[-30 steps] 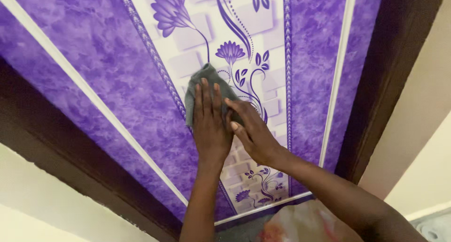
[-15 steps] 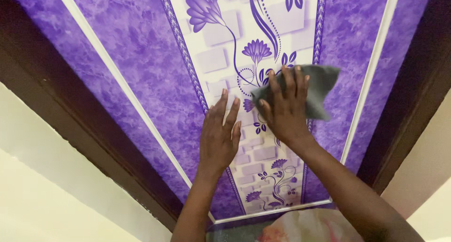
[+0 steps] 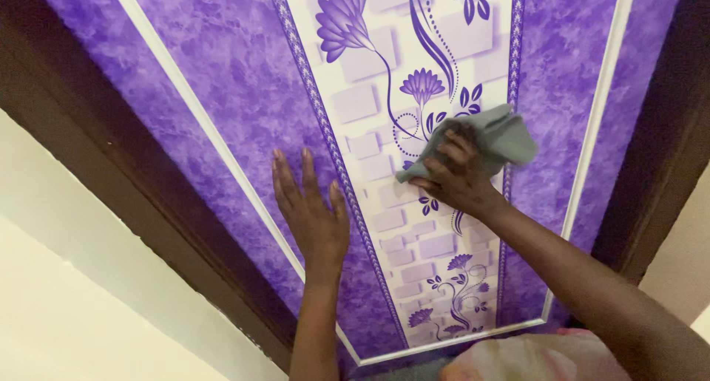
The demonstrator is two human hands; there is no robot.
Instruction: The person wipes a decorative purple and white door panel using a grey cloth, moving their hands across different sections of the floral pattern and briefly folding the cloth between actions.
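A purple door panel [image 3: 222, 78] fills the view, with a white centre strip printed with purple flowers and brick shapes. My right hand [image 3: 457, 175] presses a bunched grey cloth [image 3: 497, 133] against the right side of that strip, fingers curled over it. My left hand [image 3: 309, 211] lies flat on the purple marbled part left of the strip, fingers spread and holding nothing.
A dark brown door frame [image 3: 89, 137] runs along the left and another dark frame edge [image 3: 658, 152] on the right. Cream wall [image 3: 66, 307] lies beyond the left frame. A pale patterned garment [image 3: 532, 359] shows at the bottom edge.
The grey cloth passed from under my left hand to my right hand, which carried it right and bunched it. My left hand slid left onto the purple marbled area.
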